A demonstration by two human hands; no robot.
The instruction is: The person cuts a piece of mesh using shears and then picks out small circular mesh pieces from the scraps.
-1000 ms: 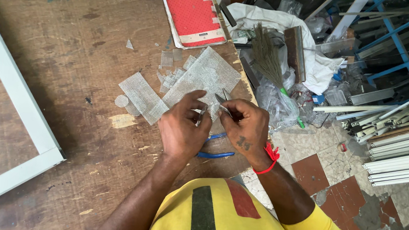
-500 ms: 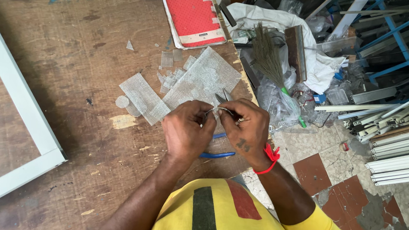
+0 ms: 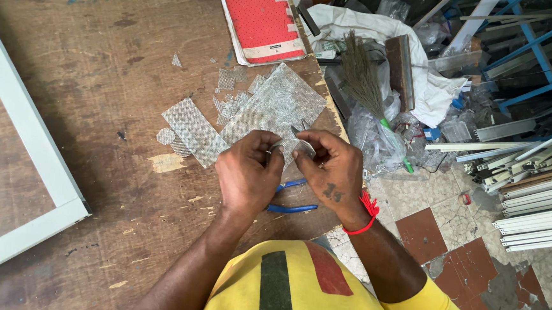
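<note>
My left hand [image 3: 247, 174] and my right hand [image 3: 330, 170] meet over the wooden workbench [image 3: 100, 99], both pinching a small piece of grey wire mesh [image 3: 284, 146] between the fingertips. A thin metal point sticks up from my right fingers; what it belongs to I cannot tell. Under the hands lie blue-handled pliers [image 3: 290, 207]. Just beyond the hands, larger grey mesh sheets [image 3: 272, 105] and several small mesh offcuts [image 3: 227, 79] lie flat on the bench. A red cord circles my right wrist.
A red notebook [image 3: 262, 21] lies at the bench's far edge. A white frame [image 3: 27, 152] crosses the bench on the left. Right of the bench stand a broom [image 3: 364, 84], white cloth [image 3: 385, 34], plastic bags, aluminium profiles [image 3: 535, 190] and a blue rack on tiled floor.
Both hands stay together at the same spot; the fingers have shifted slightly on the small mesh piece. Nothing else on the bench has moved.
</note>
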